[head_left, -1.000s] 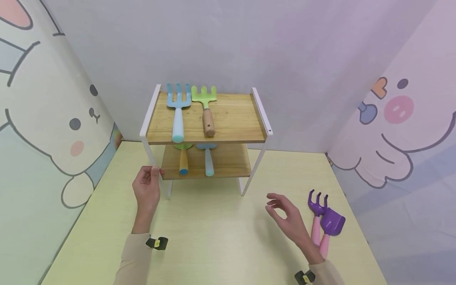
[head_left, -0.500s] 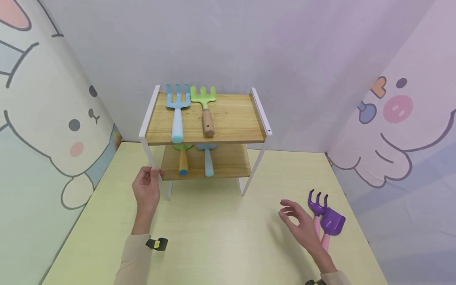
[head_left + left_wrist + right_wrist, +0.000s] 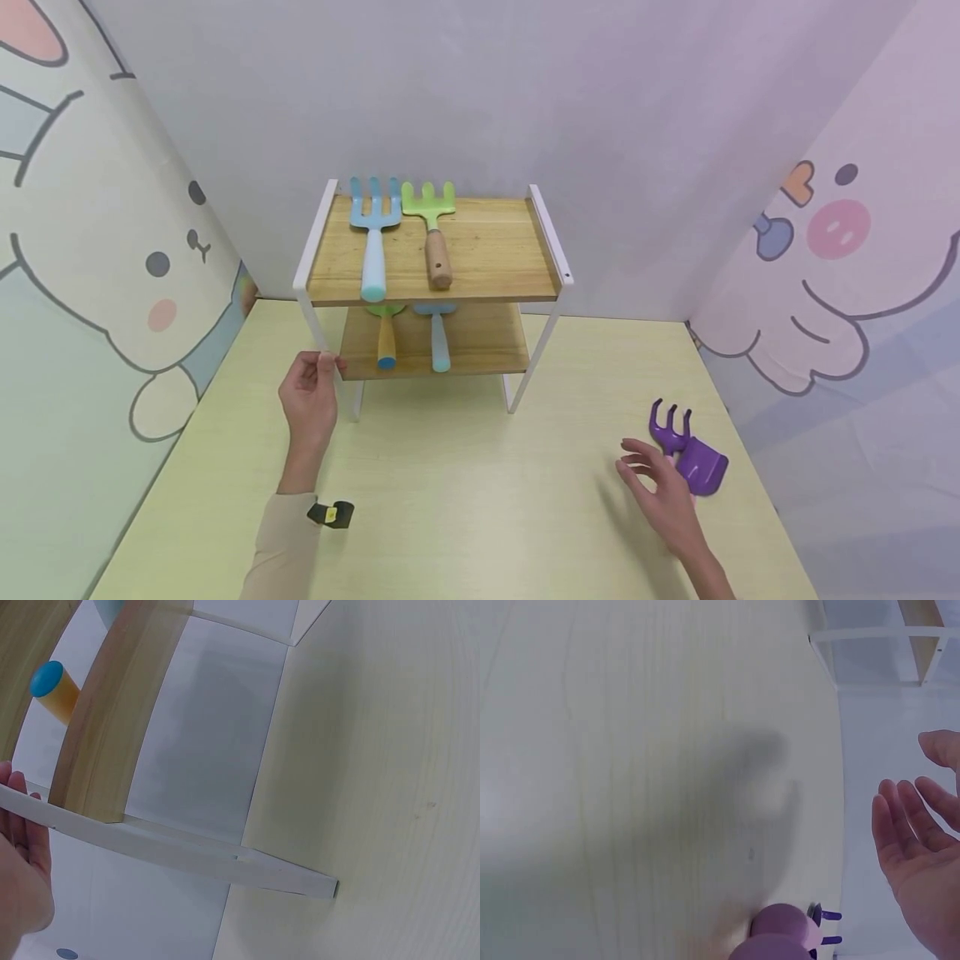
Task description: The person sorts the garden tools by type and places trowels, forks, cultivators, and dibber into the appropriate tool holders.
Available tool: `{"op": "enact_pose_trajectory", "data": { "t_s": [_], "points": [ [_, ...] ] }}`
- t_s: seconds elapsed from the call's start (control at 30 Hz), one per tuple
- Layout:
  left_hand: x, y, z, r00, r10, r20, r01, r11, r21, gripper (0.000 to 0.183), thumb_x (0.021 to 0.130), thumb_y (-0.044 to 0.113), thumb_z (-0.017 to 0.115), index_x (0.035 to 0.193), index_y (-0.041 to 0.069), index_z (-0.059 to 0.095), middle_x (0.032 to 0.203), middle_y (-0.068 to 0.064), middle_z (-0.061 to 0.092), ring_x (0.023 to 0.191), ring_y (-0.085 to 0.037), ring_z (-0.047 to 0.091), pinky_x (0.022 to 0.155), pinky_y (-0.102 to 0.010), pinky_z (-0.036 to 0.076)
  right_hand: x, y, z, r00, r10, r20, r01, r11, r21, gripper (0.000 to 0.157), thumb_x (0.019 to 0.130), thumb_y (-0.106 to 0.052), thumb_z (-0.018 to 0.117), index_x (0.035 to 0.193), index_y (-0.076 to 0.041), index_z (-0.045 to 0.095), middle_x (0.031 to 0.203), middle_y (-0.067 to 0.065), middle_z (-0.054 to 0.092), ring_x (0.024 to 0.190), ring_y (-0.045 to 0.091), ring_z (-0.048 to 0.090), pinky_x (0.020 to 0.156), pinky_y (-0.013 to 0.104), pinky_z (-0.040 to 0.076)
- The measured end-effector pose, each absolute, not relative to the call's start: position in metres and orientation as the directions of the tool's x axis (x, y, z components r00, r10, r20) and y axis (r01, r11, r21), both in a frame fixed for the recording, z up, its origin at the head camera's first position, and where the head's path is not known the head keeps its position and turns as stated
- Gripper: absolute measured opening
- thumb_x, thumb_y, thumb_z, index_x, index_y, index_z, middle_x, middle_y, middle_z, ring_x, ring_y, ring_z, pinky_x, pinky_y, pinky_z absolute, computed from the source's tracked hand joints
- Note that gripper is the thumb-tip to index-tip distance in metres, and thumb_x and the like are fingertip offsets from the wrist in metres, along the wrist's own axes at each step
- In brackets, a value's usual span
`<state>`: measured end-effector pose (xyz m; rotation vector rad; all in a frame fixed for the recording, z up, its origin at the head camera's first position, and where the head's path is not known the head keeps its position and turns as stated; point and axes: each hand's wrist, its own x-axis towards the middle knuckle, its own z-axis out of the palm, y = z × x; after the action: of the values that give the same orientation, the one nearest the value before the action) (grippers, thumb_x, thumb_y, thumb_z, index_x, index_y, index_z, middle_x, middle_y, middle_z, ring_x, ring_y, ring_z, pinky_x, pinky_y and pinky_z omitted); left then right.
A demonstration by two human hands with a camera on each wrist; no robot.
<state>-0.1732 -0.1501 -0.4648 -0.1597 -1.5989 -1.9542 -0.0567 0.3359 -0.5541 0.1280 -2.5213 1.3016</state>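
My left hand holds the left front leg of a small two-tier shelf with wooden boards and a white frame. In the left wrist view its fingers lie round the white leg. Out to the right, my right hand hovers over the table with fingers bent and thumb apart, holding nothing. It overlaps the pink handles of a purple hand rake and a purple shovel, which lie side by side. In the right wrist view the pink handle ends show below the hand.
On the top board lie a blue hand fork and a green rake with a wooden handle. The lower board holds a tool with an orange handle and a light blue one. Printed curtains surround the table.
My right hand has moved right and toward me, from beside the shelf to over the purple tools' handles. The left hand stays on the shelf leg.
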Motion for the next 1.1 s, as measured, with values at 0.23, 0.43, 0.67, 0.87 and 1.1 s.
{"op": "enact_pose_trajectory", "data": {
  "t_s": [0.23, 0.43, 0.67, 0.87, 1.1],
  "points": [
    [-0.175, -0.152, -0.470, -0.806, -0.378, 0.456, 0.523, -0.095, 0.847, 0.016, 0.101, -0.011, 0.054, 0.091, -0.022, 0.052, 0.081, 0.000, 0.072, 0.075, -0.007, 0.069, 0.071, -0.015, 0.051, -0.044, 0.348, -0.556, -0.966, 0.184, 0.181, -0.045, 0.572, -0.819, 0.040, 0.099, -0.009, 0.070, 0.136, -0.001, 0.059, 0.126, 0.020, 0.065, 0.101, 0.011, 0.068, 0.088, 0.013, 0.050],
    [-0.184, -0.158, -0.486, -0.810, -0.379, 0.447, 0.511, -0.080, 0.856, 0.016, 0.102, -0.011, 0.053, 0.093, -0.024, 0.050, 0.081, 0.002, 0.072, 0.076, -0.007, 0.069, 0.071, -0.015, 0.051, -0.039, 0.360, -0.560, -0.950, 0.233, 0.208, -0.022, 0.616, -0.788, 0.041, 0.096, -0.005, 0.072, 0.134, 0.004, 0.059, 0.124, 0.024, 0.065, 0.097, -0.003, 0.063, 0.086, 0.008, 0.048],
    [-0.186, -0.159, -0.491, -0.810, -0.378, 0.447, 0.510, -0.079, 0.857, 0.019, 0.103, -0.005, 0.056, 0.094, -0.022, 0.052, 0.082, 0.002, 0.072, 0.076, -0.007, 0.069, 0.073, -0.016, 0.052, -0.036, 0.372, -0.562, -0.941, 0.272, 0.203, 0.020, 0.643, -0.765, 0.040, 0.096, -0.005, 0.072, 0.131, 0.008, 0.058, 0.118, 0.028, 0.067, 0.092, -0.006, 0.061, 0.080, 0.008, 0.050],
    [-0.187, -0.158, -0.489, -0.807, -0.379, 0.452, 0.514, -0.076, 0.854, 0.020, 0.102, -0.004, 0.058, 0.094, -0.022, 0.053, 0.083, 0.002, 0.072, 0.076, -0.007, 0.070, 0.073, -0.016, 0.053, -0.037, 0.376, -0.558, -0.945, 0.278, 0.172, 0.071, 0.689, -0.721, 0.047, 0.093, -0.004, 0.076, 0.133, 0.011, 0.056, 0.119, 0.030, 0.066, 0.095, 0.014, 0.068, 0.078, 0.009, 0.051],
    [-0.187, -0.158, -0.489, -0.799, -0.382, 0.465, 0.537, -0.106, 0.837, 0.019, 0.101, -0.005, 0.059, 0.093, -0.022, 0.054, 0.083, -0.001, 0.072, 0.077, -0.009, 0.070, 0.073, -0.016, 0.053, -0.039, 0.385, -0.554, -0.968, 0.250, 0.029, 0.176, 0.756, -0.631, 0.056, 0.091, -0.002, 0.074, 0.138, 0.015, 0.048, 0.116, 0.034, 0.063, 0.099, 0.043, 0.067, 0.077, 0.027, 0.058]
  ]
}}
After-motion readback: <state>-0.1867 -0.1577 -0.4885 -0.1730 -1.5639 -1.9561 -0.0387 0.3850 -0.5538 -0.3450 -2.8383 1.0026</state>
